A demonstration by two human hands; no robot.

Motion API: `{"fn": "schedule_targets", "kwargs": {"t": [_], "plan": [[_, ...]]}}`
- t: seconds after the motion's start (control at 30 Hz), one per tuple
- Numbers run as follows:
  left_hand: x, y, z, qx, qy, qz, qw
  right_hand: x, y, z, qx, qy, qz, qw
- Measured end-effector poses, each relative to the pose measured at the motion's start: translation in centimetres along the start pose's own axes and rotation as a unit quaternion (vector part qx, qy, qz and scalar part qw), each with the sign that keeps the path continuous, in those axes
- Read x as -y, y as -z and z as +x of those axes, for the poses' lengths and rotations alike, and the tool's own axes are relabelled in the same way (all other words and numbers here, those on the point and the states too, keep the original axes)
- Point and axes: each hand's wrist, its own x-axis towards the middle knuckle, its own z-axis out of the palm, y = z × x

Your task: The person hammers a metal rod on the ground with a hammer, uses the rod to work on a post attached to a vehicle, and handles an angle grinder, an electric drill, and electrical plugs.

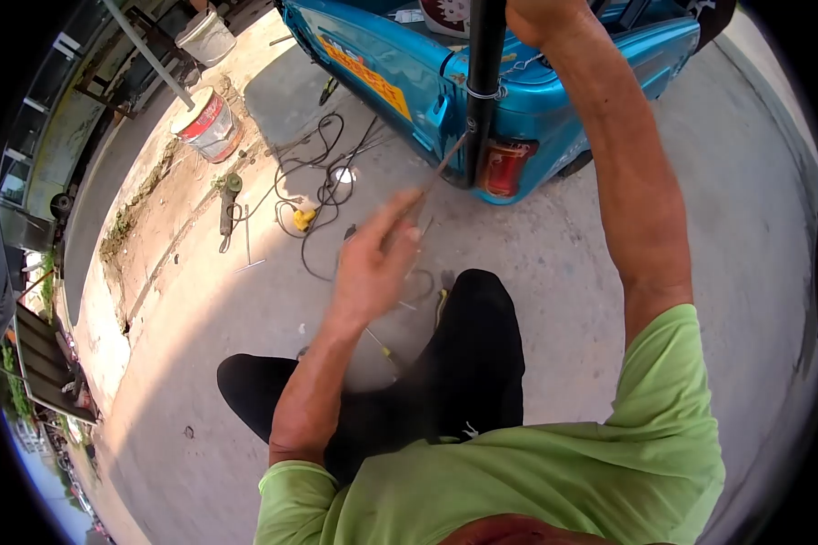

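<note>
Tool (446,162) is grasped by left hand (374,259), tip held to black pole (483,104) at corner of blue vehicle (554,113); right hand (543,20) is raised beside pole, fingers cropped, grip can't be told.

thin tool (446,162) | tilted, tip at blk post (485,64) | post approx. upright

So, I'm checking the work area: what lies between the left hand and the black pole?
In the head view, a thin rod slants from the left hand up to the black pole; whether its tip touches is unclear.
</note>
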Motion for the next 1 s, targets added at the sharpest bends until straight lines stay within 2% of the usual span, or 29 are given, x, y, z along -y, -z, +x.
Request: {"fn": "schedule_targets", "kwargs": {"t": [0.2,0.3,0.4,0.53,0.77,0.87,1.0], "plan": [[0.8,-0.7,0.2,-0.011,-0.010,0.030,0.999,-0.6,0.5,0.2,0.017,0.016,0.011,1.000],[1.1,-1.1,0.1,-0.015,-0.004,0.016,1.000,-0.4,0.1,0.0,-0.007,0.028,-0.025,0.999],[0.9,-1.4,0.0,-0.018,-0.004,0.022,1.000,-0.5,0.4,0.1,0.016,0.045,-0.042,0.998],[0.8,-1.8,-0.4,-0.026,-0.006,0.021,0.999,2.0,-0.3,-1.3,-0.020,-0.014,-0.137,0.990],[0.6,-1.7,-0.4,-0.038,-0.025,0.062,0.997,1.0,0.3,-0.8,-0.016,0.045,-0.122,0.991],[0.1,-1.7,-0.5,-0.048,-0.050,0.115,0.991,1.8,0.4,-1.6,-0.017,0.042,-0.140,0.989],[0.6,-2.9,-0.6,-0.086,-0.153,0.255,0.951,1.3,0.3,-0.7,-0.034,0.012,-0.136,0.990]]}}
